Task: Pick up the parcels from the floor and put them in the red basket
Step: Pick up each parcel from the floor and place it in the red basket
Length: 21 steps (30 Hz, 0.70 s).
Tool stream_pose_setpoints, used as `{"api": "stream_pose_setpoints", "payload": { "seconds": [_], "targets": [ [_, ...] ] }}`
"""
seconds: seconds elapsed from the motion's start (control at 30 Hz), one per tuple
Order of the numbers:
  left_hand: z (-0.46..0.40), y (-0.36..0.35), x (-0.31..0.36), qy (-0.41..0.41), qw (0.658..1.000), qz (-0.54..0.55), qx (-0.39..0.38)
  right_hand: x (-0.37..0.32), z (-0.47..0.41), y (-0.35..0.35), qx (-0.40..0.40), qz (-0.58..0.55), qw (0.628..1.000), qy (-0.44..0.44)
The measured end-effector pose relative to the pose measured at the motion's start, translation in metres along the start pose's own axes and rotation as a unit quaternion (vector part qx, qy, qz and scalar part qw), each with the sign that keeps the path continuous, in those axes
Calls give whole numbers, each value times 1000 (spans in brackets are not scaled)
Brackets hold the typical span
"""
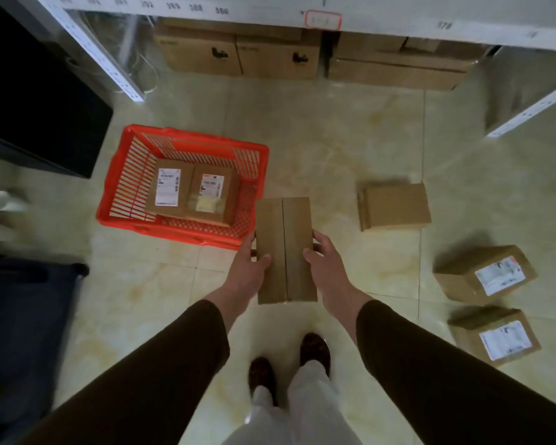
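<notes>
I hold a plain brown cardboard parcel [284, 248] in the air in front of me, long side pointing away. My left hand [249, 268] grips its left edge and my right hand [326, 264] grips its right edge. The parcel's far end hangs over the near right corner of the red basket [116, 175], which stands on the floor to the left. Two labelled parcels [193, 195] lie side by side inside the basket. Three more parcels lie on the floor to the right: a plain one [394, 205] and two with white labels [485, 273] [495, 335].
Metal shelving [109, 59] runs along the back, with large cardboard cartons [238, 53] stored under it. A black cabinet [39, 101] stands at the left and a dark blue bin [20, 316] at the lower left. My feet [289, 361] stand on the pale tiled floor.
</notes>
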<state>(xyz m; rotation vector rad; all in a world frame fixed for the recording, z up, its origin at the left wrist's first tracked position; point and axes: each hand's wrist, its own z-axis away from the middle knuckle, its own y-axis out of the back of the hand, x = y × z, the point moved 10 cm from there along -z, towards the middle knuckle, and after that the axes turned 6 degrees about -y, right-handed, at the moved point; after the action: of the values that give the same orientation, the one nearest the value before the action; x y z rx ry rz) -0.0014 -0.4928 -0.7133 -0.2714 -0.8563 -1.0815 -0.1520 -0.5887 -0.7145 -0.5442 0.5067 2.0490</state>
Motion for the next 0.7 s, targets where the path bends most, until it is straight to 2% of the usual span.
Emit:
{"api": "stream_pose_setpoints", "payload": {
  "seconds": [0.23, 0.5, 0.7],
  "targets": [
    [-31, 74, -9, 3, 1000, 8, 21, -26, -7, -75, 4, 28, 1000, 11],
    [-54, 152, 0, -16, 999, -8, -26, -34, -1, -153, 51, 16, 999, 9],
    [-88, 172, 11, 7, 999, -11, -53, -52, -19, -181, 83, 41, 996, 11]
  ]
}}
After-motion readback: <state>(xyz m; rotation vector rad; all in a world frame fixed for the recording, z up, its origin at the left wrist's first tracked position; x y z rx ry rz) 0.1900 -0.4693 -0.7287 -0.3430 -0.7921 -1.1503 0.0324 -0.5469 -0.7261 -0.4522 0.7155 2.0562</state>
